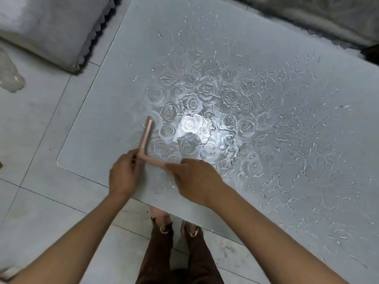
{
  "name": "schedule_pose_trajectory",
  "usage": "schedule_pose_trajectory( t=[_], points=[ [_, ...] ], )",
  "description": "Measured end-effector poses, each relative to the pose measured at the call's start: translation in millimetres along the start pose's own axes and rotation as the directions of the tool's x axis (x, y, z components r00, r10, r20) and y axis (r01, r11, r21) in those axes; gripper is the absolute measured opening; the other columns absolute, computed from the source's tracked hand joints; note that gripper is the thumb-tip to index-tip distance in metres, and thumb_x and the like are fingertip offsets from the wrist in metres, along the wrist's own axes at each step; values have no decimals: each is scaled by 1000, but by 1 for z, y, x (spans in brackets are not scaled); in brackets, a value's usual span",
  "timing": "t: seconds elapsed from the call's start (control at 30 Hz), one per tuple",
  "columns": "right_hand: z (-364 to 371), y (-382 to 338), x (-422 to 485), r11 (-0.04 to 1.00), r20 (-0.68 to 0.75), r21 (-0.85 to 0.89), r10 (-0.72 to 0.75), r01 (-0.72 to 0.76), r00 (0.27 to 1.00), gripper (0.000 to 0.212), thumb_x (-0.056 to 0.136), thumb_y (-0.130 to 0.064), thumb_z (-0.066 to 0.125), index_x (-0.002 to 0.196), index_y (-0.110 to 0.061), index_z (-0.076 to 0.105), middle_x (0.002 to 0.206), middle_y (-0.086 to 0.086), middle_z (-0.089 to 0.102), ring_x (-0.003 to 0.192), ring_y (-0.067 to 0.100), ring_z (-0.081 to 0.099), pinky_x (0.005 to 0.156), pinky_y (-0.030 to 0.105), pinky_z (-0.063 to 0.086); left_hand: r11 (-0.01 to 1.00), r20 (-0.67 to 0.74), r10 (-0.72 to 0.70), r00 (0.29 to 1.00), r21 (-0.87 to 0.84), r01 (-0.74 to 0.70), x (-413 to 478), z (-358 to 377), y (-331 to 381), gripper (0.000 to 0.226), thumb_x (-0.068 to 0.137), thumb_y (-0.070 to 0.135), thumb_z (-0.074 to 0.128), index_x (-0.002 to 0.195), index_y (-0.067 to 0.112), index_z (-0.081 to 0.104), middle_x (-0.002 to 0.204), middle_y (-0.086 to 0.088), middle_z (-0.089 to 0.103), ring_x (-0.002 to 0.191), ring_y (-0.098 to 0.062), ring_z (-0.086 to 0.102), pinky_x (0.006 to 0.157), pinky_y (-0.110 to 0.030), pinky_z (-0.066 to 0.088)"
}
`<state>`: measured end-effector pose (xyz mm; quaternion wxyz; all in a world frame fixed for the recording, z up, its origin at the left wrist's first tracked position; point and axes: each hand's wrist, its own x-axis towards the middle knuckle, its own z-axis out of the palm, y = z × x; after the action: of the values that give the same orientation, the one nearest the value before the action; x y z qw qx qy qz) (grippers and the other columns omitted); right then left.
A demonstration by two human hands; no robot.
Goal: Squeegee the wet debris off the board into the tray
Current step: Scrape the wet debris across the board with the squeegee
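Observation:
A large pale board (106, 111) with an engraved rose pattern lies flat, covered with water and small wet flecks over its middle and right. A pink squeegee (146, 134) rests on it near the front left, its blade reaching away from me and its handle running to the right. My left hand (123, 175) grips the squeegee at the corner where blade and handle meet. The handle's other end is held in my right hand (194, 179), fingers curled round it. No tray is in view.
A grey fringed cushion (49, 29) lies on the tiled floor at the top left. Crumpled clear plastic (10, 78) sits at the left edge. A grey fabric mass (307, 15) borders the board's far right. My legs and feet (176, 232) stand at the board's front edge.

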<state>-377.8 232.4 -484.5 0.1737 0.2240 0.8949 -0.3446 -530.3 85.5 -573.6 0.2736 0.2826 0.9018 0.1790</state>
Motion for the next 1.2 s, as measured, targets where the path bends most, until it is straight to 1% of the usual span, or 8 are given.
schedule_pose_trajectory(
  t=[0.13,0.3,0.5,0.67,0.83,0.97,1.1,1.2],
  points=[
    [10,8,4,999,43,-30,14,-12,999,43,96,-15,41,136,-30,46,99,8,54,89,31,59,66,29,35,997,-7,-58,998,57,58,-2,13,4,31,95,18,54,125,12,57,105,-16,65,95,-36,63,83,-47,50],
    [-15,62,-44,998,45,-18,57,-56,997,54,93,-16,43,140,-42,37,99,6,56,90,31,60,71,36,48,997,81,75,994,-7,-75,-8,51,55,31,93,15,57,123,9,60,105,-16,65,95,-34,63,83,-43,48],
    [-47,121,-98,976,3,-3,219,-219,976,40,99,-32,37,137,-45,43,92,-4,55,94,26,60,71,33,44,985,188,167,968,-77,-155,-8,101,136,36,91,11,58,127,13,58,102,-13,61,98,-30,58,85,-39,45],
    [-66,117,-110,971,-40,-111,210,-213,977,39,99,-33,35,135,-44,44,85,-4,54,85,25,60,64,33,44,968,277,220,935,-182,-174,-6,104,154,27,89,11,61,117,11,63,103,-11,67,96,-27,64,87,-40,50],
    [-85,93,-104,982,-113,-60,171,-178,979,34,99,-39,35,129,-41,50,84,-3,58,81,23,60,67,34,48,950,135,267,954,-203,-237,1,67,145,31,89,17,63,120,16,63,97,-7,68,87,-22,65,79,-40,54],
    [-94,63,-76,991,-125,-75,103,-113,987,32,100,-38,34,125,-36,53,89,3,61,82,27,61,68,36,49,960,121,252,960,-152,-233,18,26,124,31,90,22,62,121,21,62,101,-2,67,89,-17,65,79,-30,52],
    [-100,27,-27,982,-122,-175,46,-67,991,26,100,-34,34,115,-28,55,78,3,47,76,31,57,57,33,35,974,68,202,977,-122,-193,44,-12,100,28,91,25,61,119,22,62,102,0,67,88,-16,64,80,-31,51],
    [-103,-1,19,971,-112,-234,28,-53,993,24,98,-25,40,116,-24,54,76,2,39,67,28,44,54,31,24,980,33,177,984,-98,-173,71,-37,73,27,90,21,62,117,20,62,102,-2,68,88,-18,65,81,-34,52]
  ],
)
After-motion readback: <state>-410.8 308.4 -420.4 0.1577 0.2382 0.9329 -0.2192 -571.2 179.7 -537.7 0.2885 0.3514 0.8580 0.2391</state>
